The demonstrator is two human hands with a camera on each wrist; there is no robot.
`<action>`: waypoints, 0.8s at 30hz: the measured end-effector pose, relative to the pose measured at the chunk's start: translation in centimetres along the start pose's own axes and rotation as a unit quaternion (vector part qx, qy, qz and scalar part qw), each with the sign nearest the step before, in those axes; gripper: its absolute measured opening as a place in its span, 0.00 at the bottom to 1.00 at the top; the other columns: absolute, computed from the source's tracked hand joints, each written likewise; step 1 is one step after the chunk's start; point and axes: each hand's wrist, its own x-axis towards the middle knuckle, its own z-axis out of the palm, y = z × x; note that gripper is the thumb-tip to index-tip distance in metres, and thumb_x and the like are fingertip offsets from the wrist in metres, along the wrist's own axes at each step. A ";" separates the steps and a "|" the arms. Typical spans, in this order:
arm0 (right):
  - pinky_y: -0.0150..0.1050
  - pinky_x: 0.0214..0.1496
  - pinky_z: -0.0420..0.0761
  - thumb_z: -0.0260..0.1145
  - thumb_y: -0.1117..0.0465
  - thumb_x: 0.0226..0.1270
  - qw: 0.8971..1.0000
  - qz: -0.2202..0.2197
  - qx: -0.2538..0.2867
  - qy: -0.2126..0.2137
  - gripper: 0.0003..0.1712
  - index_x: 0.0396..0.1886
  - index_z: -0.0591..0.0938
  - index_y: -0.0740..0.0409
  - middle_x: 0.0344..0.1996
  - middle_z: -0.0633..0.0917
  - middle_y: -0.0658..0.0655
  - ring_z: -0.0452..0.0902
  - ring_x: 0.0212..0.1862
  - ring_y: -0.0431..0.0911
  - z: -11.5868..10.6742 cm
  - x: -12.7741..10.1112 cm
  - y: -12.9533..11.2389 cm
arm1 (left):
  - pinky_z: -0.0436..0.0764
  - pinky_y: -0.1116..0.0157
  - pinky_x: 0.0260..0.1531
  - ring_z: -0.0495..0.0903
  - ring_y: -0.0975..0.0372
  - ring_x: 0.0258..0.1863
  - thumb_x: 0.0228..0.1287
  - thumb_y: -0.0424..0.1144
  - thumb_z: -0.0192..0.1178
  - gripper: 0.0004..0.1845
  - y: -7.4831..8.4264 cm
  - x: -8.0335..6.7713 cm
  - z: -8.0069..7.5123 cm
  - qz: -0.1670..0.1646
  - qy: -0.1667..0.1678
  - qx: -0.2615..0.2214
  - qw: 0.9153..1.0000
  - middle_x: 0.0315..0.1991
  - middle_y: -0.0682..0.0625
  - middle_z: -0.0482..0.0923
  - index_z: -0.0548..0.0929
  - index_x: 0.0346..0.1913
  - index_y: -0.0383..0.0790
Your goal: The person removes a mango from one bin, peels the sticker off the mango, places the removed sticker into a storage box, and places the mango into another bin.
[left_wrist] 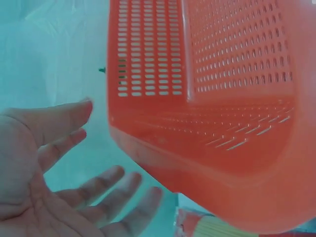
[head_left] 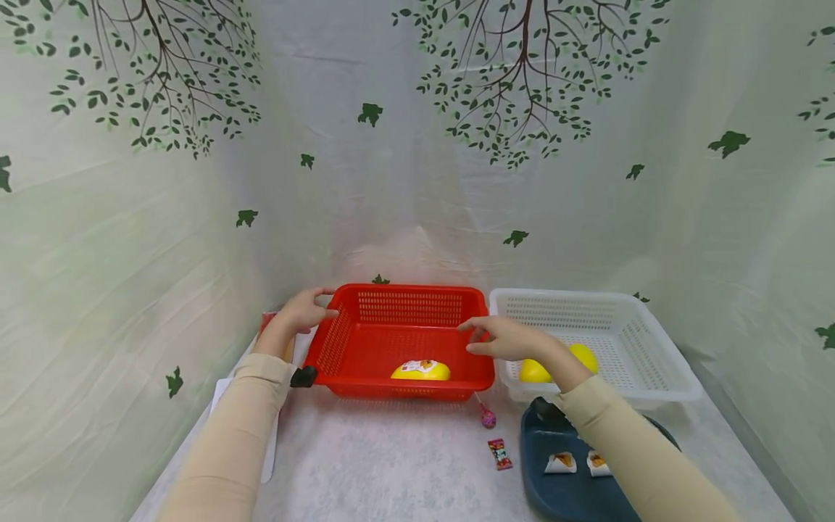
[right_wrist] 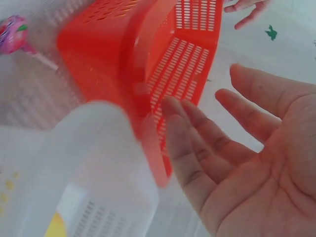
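A red plastic basket (head_left: 411,290) with slotted walls stands at the back of the table. In it lies a yellow oval thing (head_left: 420,372) with a printed label. My left hand (head_left: 303,312) is beside the basket's left rim, and the left wrist view shows its fingers (left_wrist: 131,187) spread and relaxed, apart from the rim. Over the basket's right rim hovers my right hand (head_left: 509,339); in the right wrist view its fingers (right_wrist: 180,143) are loosely bent and hold nothing. Whether they touch the rim I cannot tell.
Right of the red basket stands a white basket (head_left: 567,294) with yellow round things (head_left: 583,357). Nearer are a dark blue tray (head_left: 541,500) with white-wrapped pieces (head_left: 561,463), a lollipop (head_left: 488,417) and a wrapped candy (head_left: 500,454). A red-and-yellow package (left_wrist: 212,227) lies at the left.
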 end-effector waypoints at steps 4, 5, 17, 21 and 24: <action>0.46 0.57 0.91 0.70 0.54 0.76 0.999 0.018 0.007 -0.042 0.30 0.75 0.77 0.50 0.63 0.85 0.61 0.84 0.55 0.49 0.4 1.7 -0.7 | 0.85 0.38 0.59 0.74 0.38 0.68 0.81 0.40 0.59 0.39 -0.3 0.4 0.0 -0.027 -0.040 -0.031 0.998 0.77 0.32 0.67 0.55 0.87 0.45; 0.46 0.56 0.91 0.71 0.53 0.76 0.998 0.024 0.010 -0.053 0.31 0.76 0.76 0.50 0.64 0.84 0.61 0.84 0.55 0.50 0.5 2.0 -0.9 | 0.87 0.39 0.57 0.75 0.38 0.67 0.81 0.39 0.58 0.39 -0.3 0.5 -0.1 -0.031 -0.048 -0.037 0.998 0.76 0.32 0.68 0.54 0.87 0.45; 0.48 0.54 0.90 0.69 0.52 0.77 0.986 0.098 0.030 -0.131 0.32 0.78 0.74 0.44 0.77 0.72 0.61 0.75 0.65 0.57 1.6 5.4 -2.9 | 0.92 0.48 0.47 0.87 0.45 0.51 0.83 0.30 0.50 0.39 -0.5 1.1 -0.3 -0.043 -0.103 -0.084 0.990 0.71 0.28 0.70 0.45 0.88 0.43; 0.48 0.51 0.92 0.71 0.52 0.76 0.977 0.134 0.057 -0.153 0.34 0.79 0.74 0.43 0.80 0.68 0.62 0.72 0.69 0.59 1.9 6.1 -3.5 | 0.91 0.46 0.50 0.87 0.43 0.53 0.82 0.29 0.50 0.41 -0.6 0.9 -0.2 -0.049 -0.105 -0.102 0.988 0.72 0.28 0.69 0.44 0.88 0.43; 0.51 0.52 0.92 0.72 0.54 0.75 0.967 0.170 0.096 -0.165 0.36 0.80 0.73 0.44 0.80 0.66 0.64 0.70 0.70 0.62 1.7 6.6 -3.8 | 0.90 0.44 0.53 0.87 0.40 0.55 0.81 0.28 0.50 0.41 -0.5 0.8 -0.2 -0.054 -0.104 -0.115 0.986 0.73 0.27 0.69 0.44 0.88 0.43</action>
